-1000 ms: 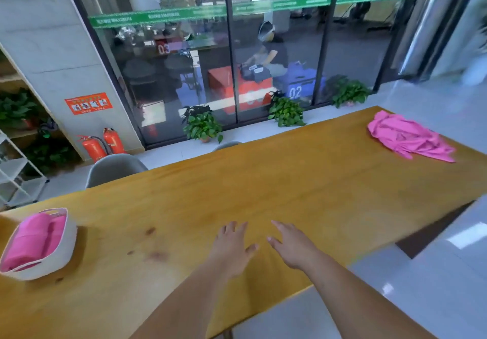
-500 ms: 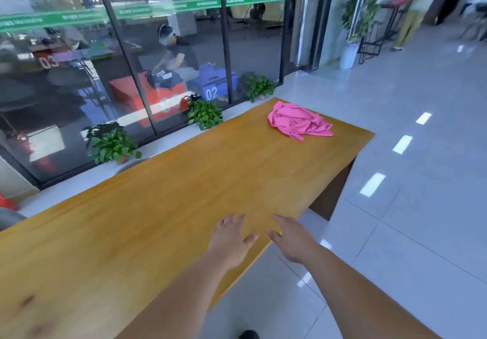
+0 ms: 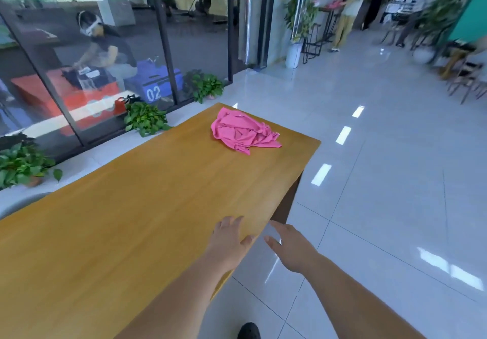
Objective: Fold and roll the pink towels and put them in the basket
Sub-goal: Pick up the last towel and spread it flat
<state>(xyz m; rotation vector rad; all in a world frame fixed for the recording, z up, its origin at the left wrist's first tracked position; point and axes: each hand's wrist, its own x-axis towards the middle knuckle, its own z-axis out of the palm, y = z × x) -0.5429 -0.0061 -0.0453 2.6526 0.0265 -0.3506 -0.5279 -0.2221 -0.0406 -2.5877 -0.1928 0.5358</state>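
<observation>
Neither hand holds anything. The left hand (image 3: 229, 241) is spread with relaxed, nearly straight fingers over the table (image 3: 126, 222), just inside its near long edge; whether the palm touches the wood or floats just above it cannot be told. The right hand (image 3: 292, 249) is also loose and flat, thumb out to the side, and hangs past that edge over the floor (image 3: 390, 186), close beside the left but not touching it. Both bare forearms reach in from the bottom of the view, and the toe of a dark shoe (image 3: 249, 331) shows between them on the tiles.

The table is a long slab of smooth, honey-coloured wood with fine straight grain and a squared far-right corner. Its surface runs bare from the hands up to the pink towel (image 3: 243, 132), which lies in a crumpled, thin-folded heap near the far end, well apart from both hands and short of the end edge. The glossy pale tiles give wide room along the right side of the table. Beyond the far long edge, leafy potted plants (image 3: 145, 121) stand on the floor against a dark-framed glass wall (image 3: 195, 49)
</observation>
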